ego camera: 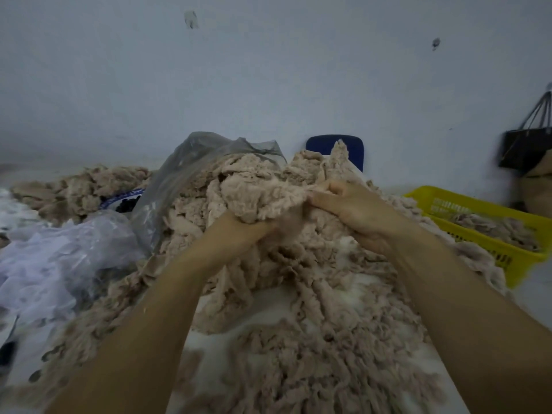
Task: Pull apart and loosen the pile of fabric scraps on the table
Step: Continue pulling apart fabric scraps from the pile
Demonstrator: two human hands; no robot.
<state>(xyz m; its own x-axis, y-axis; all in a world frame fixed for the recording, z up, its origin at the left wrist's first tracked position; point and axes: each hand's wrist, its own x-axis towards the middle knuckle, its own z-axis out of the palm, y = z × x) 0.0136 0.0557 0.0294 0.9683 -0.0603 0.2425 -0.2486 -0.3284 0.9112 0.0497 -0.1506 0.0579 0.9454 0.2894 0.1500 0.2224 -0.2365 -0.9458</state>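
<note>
A big heap of beige, fuzzy fabric scraps [301, 282] covers the white table [263, 318] in front of me. My left hand [239, 231] is buried from below in a raised clump of scraps [257, 192] and grips it. My right hand [349, 204] pinches the same clump at its right end, fingers curled round a stretched strand. Both hands are lifted above the heap, close together, with the clump spanning between them.
A grey plastic bag [185, 174] stands behind the heap, a clear crumpled one [56, 255] lies left. More scraps [74, 189] lie at the far left. A yellow basket [478, 225] with scraps sits right. A blue chair back [334, 144] and a black bag [525, 147] are by the wall.
</note>
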